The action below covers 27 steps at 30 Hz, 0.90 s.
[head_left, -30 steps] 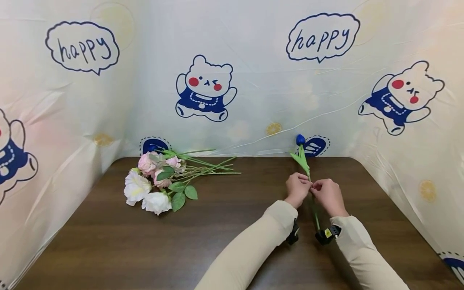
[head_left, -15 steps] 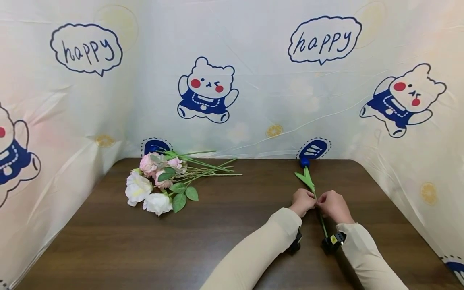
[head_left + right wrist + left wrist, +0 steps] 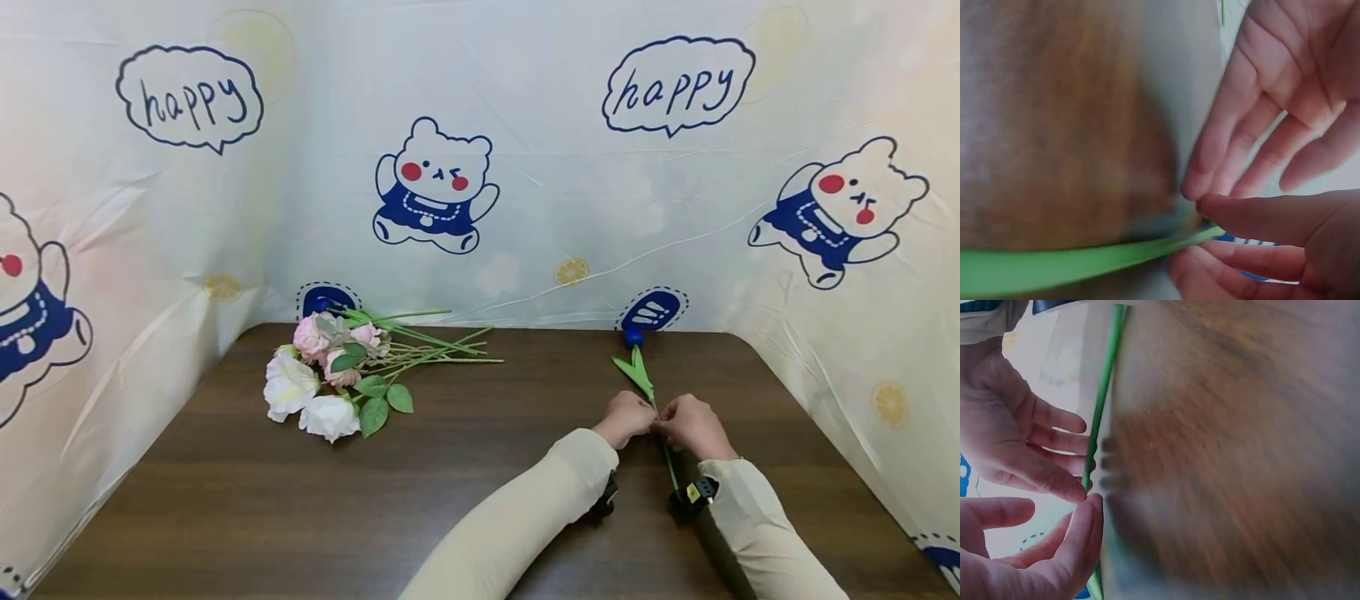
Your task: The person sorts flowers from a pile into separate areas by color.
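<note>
A single blue tulip [image 3: 633, 337] with green leaves lies over the right side of the wooden table [image 3: 480, 500], its bloom near the far edge. My left hand [image 3: 628, 418] pinches the stem just below the leaves. Right beside it, my right hand [image 3: 693, 425] holds the same stem between thumb and fingers. In the left wrist view the green stem [image 3: 1105, 387] runs past the right hand's fingers [image 3: 1060, 419]. Close up in the right wrist view, the stem [image 3: 1085, 265] enters the right hand's grip. What the fingertips cover is hidden.
Several flowers lie at the table's back left: white blooms [image 3: 330, 417], pink blooms [image 3: 312, 335], leaves [image 3: 375, 414] and green stems [image 3: 450, 360] pointing right. A printed curtain [image 3: 540, 167] stands behind and along both sides.
Both hands have come nearer with the tulip, and its bloom has dropped from against the curtain to the table's far edge. Over the last half second they barely moved.
</note>
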Tool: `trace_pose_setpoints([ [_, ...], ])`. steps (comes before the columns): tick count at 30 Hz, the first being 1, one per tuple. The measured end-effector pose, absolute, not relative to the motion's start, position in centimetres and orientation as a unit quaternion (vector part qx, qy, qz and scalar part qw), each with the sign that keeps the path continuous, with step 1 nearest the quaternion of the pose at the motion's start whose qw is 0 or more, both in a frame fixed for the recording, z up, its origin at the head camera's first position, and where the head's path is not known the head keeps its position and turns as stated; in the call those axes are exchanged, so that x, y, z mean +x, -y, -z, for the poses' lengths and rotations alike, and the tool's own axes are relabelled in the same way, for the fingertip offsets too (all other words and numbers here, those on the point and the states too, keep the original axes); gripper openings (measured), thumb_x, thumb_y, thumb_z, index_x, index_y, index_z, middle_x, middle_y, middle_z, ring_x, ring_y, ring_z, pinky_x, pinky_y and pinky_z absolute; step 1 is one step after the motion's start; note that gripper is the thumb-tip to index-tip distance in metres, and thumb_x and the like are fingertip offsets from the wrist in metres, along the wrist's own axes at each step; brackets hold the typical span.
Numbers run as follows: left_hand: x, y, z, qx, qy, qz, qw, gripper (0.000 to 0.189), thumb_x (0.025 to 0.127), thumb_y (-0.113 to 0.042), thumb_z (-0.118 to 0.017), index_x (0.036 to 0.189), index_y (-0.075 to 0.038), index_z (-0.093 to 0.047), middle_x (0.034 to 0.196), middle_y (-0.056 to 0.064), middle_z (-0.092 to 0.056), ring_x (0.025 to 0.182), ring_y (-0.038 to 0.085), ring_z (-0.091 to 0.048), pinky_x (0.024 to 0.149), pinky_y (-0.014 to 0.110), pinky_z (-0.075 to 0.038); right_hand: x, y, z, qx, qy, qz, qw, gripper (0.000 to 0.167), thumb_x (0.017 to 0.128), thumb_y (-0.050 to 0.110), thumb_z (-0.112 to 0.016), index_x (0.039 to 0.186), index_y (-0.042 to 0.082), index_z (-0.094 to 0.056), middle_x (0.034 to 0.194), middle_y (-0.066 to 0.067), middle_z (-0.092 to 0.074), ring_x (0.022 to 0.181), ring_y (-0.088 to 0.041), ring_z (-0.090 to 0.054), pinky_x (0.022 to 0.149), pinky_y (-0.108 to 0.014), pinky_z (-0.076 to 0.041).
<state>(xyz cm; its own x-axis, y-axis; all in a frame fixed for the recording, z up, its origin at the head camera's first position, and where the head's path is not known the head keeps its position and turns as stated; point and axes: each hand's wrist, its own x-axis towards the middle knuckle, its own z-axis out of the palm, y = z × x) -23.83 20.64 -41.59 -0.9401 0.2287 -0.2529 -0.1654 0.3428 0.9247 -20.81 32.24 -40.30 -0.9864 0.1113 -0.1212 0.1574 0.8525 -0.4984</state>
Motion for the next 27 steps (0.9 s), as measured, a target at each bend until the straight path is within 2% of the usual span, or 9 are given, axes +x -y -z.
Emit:
trace_pose_setpoints([
  [3,-24.1,-19.2,41.4,0.01,-0.744,-0.64,0.192,0.015,0.085,0.002,-0.055,0.078,0.002,-0.068,0.065,0.004,-0.061,0.06,0.011,-0.057,0.059,0.022,-0.052,-21.1,-31.6,39.5,0.062,-0.972,0.223,0.034,0.02,0.082,0.018,-0.068,0.074,0.0,-0.067,0.062,-0.005,-0.061,0.054,-0.016,-0.052,0.048,-0.029,-0.042],
  [5,-24.6,-17.9,41.1,0.011,-0.716,-0.671,0.192,0.019,0.088,0.001,-0.053,0.099,0.005,-0.068,0.079,0.01,-0.068,0.065,0.013,-0.06,0.069,0.027,-0.057,-21.3,-30.9,38.6,0.051,-0.977,0.204,0.02,0.021,0.083,0.019,-0.068,0.079,-0.001,-0.068,0.068,-0.009,-0.064,0.057,-0.018,-0.053,0.05,-0.031,-0.042],
  [7,-25.2,-16.2,40.6,0.013,-0.705,-0.685,0.185,0.023,0.089,-0.001,-0.052,0.106,0.002,-0.067,0.09,0.014,-0.07,0.067,0.013,-0.059,0.075,0.031,-0.057,-21.5,-29.9,37.5,0.037,-0.979,0.202,0.007,0.021,0.084,0.019,-0.067,0.085,-0.003,-0.069,0.076,-0.014,-0.067,0.061,-0.019,-0.056,0.053,-0.033,-0.046],
  [10,-26.0,-13.2,39.5,0.013,-0.688,-0.708,0.159,0.025,0.089,-0.001,-0.051,0.11,0.001,-0.066,0.101,0.017,-0.069,0.066,0.01,-0.057,0.075,0.031,-0.056,-22.0,-27.9,35.7,0.005,-0.978,0.209,-0.012,0.023,0.085,0.018,-0.067,0.093,-0.004,-0.069,0.085,-0.017,-0.069,0.065,-0.02,-0.059,0.06,-0.036,-0.051],
  [13,-26.6,-10.0,38.3,-0.002,-0.667,-0.735,0.122,0.025,0.089,-0.002,-0.051,0.109,0.001,-0.066,0.106,0.02,-0.068,0.066,0.007,-0.056,0.07,0.025,-0.054,-22.8,-25.3,34.3,-0.048,-0.973,0.226,-0.03,0.021,0.085,0.016,-0.067,0.094,-0.003,-0.069,0.084,-0.016,-0.069,0.067,-0.019,-0.061,0.063,-0.036,-0.053],
  [17,-27.3,-5.5,36.9,-0.031,-0.642,-0.764,0.064,0.023,0.09,-0.002,-0.052,0.108,0.001,-0.065,0.092,0.011,-0.069,0.067,0.006,-0.055,0.064,0.019,-0.049,-24.3,-21.1,33.4,-0.124,-0.961,0.242,-0.057,0.014,0.085,0.014,-0.068,0.09,0.001,-0.07,0.08,-0.011,-0.069,0.067,-0.016,-0.061,0.062,-0.032,-0.052],
  [21,-28.2,-0.9,36.2,-0.069,-0.619,-0.782,0.005,0.022,0.091,-0.002,-0.052,0.11,0.002,-0.062,0.08,-0.002,-0.061,0.068,0.006,-0.054,0.064,0.018,-0.047,-26.3,-16.3,33.3,-0.168,-0.955,0.233,-0.075,0.01,0.086,0.016,-0.068,0.087,0.006,-0.071,0.078,-0.007,-0.069,0.066,-0.015,-0.06,0.062,-0.031,-0.051],
  [24,-28.9,2.4,36.4,-0.086,-0.639,-0.763,-0.046,0.023,0.092,-0.004,-0.052,0.112,0.002,-0.061,0.089,0.004,-0.061,0.076,0.009,-0.055,0.069,0.021,-0.047,-28.2,-13.0,33.7,-0.19,-0.953,0.221,-0.08,0.009,0.086,0.016,-0.067,0.086,0.008,-0.071,0.079,-0.005,-0.069,0.068,-0.016,-0.061,0.064,-0.031,-0.051],
  [27,-29.6,5.2,36.9,-0.103,-0.676,-0.727,-0.063,0.026,0.095,-0.007,-0.049,0.118,-0.002,-0.059,0.104,0.007,-0.058,0.085,0.012,-0.053,0.074,0.023,-0.044,-30.3,-10.3,34.7,-0.21,-0.952,0.206,-0.078,0.01,0.088,0.015,-0.065,0.087,0.008,-0.071,0.081,-0.004,-0.069,0.071,-0.015,-0.061,0.066,-0.031,-0.052],
])
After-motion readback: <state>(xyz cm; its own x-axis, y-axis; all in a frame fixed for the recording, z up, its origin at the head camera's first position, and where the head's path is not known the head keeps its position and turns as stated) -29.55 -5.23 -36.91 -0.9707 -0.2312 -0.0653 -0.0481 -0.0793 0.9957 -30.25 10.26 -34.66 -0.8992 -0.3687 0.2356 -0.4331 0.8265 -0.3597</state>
